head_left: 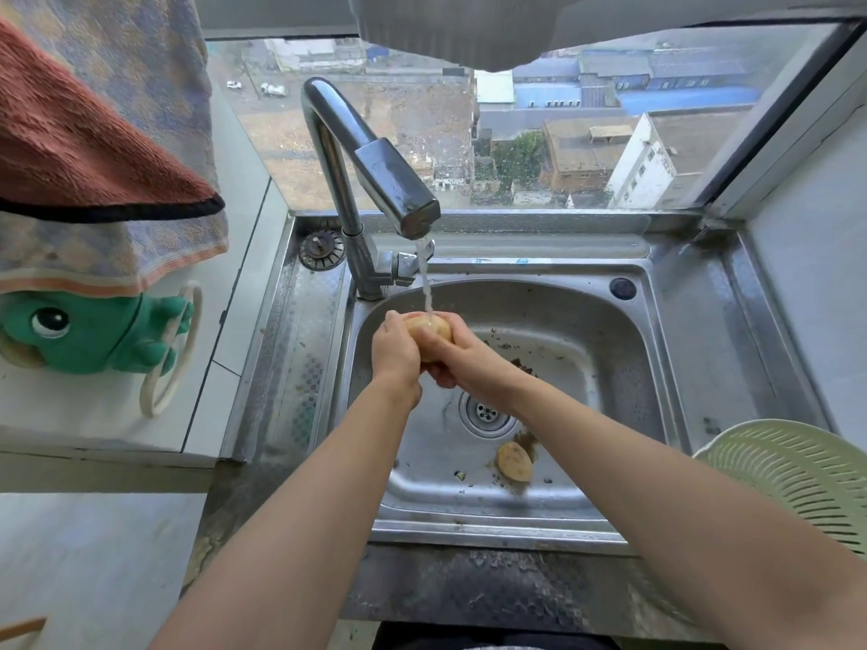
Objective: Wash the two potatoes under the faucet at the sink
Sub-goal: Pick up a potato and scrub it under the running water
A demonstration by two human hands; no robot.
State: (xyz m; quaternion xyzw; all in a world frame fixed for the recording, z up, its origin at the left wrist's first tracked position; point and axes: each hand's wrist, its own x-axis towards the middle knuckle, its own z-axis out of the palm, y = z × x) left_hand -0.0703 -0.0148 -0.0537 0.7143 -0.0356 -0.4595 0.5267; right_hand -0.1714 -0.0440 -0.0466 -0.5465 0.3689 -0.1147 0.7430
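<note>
A pale yellow potato (429, 328) is held under the running stream of the steel faucet (370, 180), above the sink basin (605, 363). My left hand (394, 351) grips its left side and my right hand (462, 361) wraps its right and underside; most of the potato is hidden by my fingers. A second potato (514, 462) lies on the basin floor near the front, just right of the drain (485, 412), partly behind my right forearm. Dirt specks are scattered on the basin floor.
A light green colander (793, 476) sits on the counter at the right. Towels (94, 147) hang at the upper left above a green frog-shaped holder (94, 333) on the wall. A spare drain strainer (321, 249) rests on the sink's back left rim. A window lies behind the faucet.
</note>
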